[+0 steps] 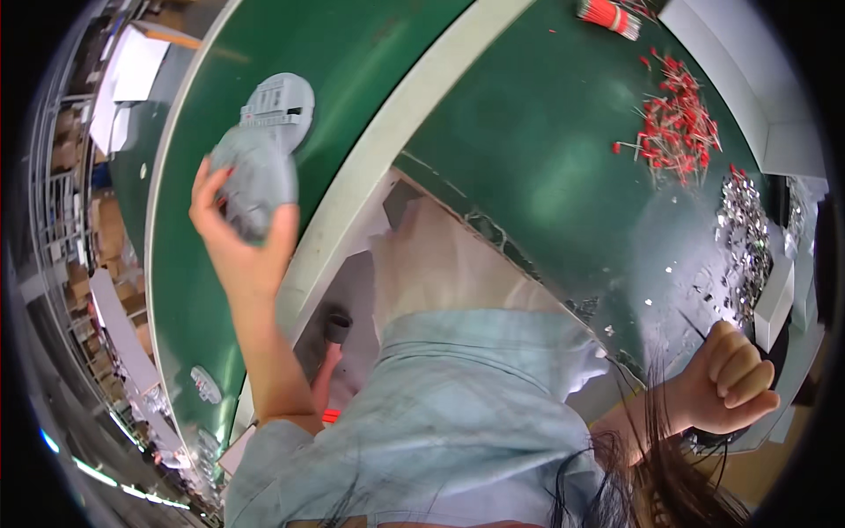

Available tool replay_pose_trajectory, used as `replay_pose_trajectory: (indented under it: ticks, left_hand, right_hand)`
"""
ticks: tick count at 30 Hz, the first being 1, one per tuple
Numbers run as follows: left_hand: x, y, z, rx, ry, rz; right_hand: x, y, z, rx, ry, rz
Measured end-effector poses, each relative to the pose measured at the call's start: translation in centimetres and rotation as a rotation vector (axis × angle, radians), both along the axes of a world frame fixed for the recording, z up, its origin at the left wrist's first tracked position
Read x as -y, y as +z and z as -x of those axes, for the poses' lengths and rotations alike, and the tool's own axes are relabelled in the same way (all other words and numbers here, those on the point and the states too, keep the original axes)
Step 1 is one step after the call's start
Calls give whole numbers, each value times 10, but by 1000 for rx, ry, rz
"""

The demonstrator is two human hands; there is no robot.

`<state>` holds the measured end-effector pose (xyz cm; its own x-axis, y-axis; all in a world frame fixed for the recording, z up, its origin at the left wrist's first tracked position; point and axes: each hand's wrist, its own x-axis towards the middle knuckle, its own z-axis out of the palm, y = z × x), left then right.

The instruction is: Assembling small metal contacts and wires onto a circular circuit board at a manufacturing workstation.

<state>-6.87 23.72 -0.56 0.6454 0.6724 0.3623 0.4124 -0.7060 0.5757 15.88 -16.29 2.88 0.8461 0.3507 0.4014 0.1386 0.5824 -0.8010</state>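
Head view, clock read from picture centre. Left hand (246, 268) between 9 and 10: thumb on the right edge, fingers on the left edge of a round grey part (264, 180), so grip is about as wide as the part and holding it. Part sits at 10 o'clock over the green strip (352, 79), motion-blurred, red bits visible near its left side. Its far edge overlaps a second grey disc (290, 92) between 10 and 11; contact or just overlap, can't tell. Small grey piece (205, 385) lies on the same strip at 8, well apart from the hand.

Right hand (726, 374) between 3 and 4, fingers curled in tight. Thin dark sliver (692, 324) shows by the knuckles; can't tell if it's gripped. Nearest stock: heap of shiny metal pieces (745, 238) at 3, just beyond the hand, beside a white box (775, 299). Loose red-headed pins (682, 123) at 2, red bundle (607, 16) at 1, both on the green table (537, 132).
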Motion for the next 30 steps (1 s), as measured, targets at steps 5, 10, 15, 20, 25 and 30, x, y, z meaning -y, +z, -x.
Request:
replay_pose_trajectory:
  ticks: [5, 10, 15, 20, 25, 30]
  left_hand:
    - [-37, -26, 78, -480, 298, -382]
    - [-74, -28, -19, -333, 124, -134]
    - [-46, -17, -98, -157, -318, 236]
    - [81, 6, -158, -470, -1143, -189]
    - [70, 42, -206, 9, -1303, 40]
    - [-16, 79, -145, -221, -518, 445]
  right_hand:
    - [7, -13, 0, -37, 1, -32]
    - [19, 1, 6, 200, -58, 98]
    - [48, -3, 21, 269, -211, 251]
    - [42, -1, 14, 128, -601, 1207]
    - [37, -12, 12, 143, -552, 1541]
    - [24, -34, -5, 398, -467, 1507]
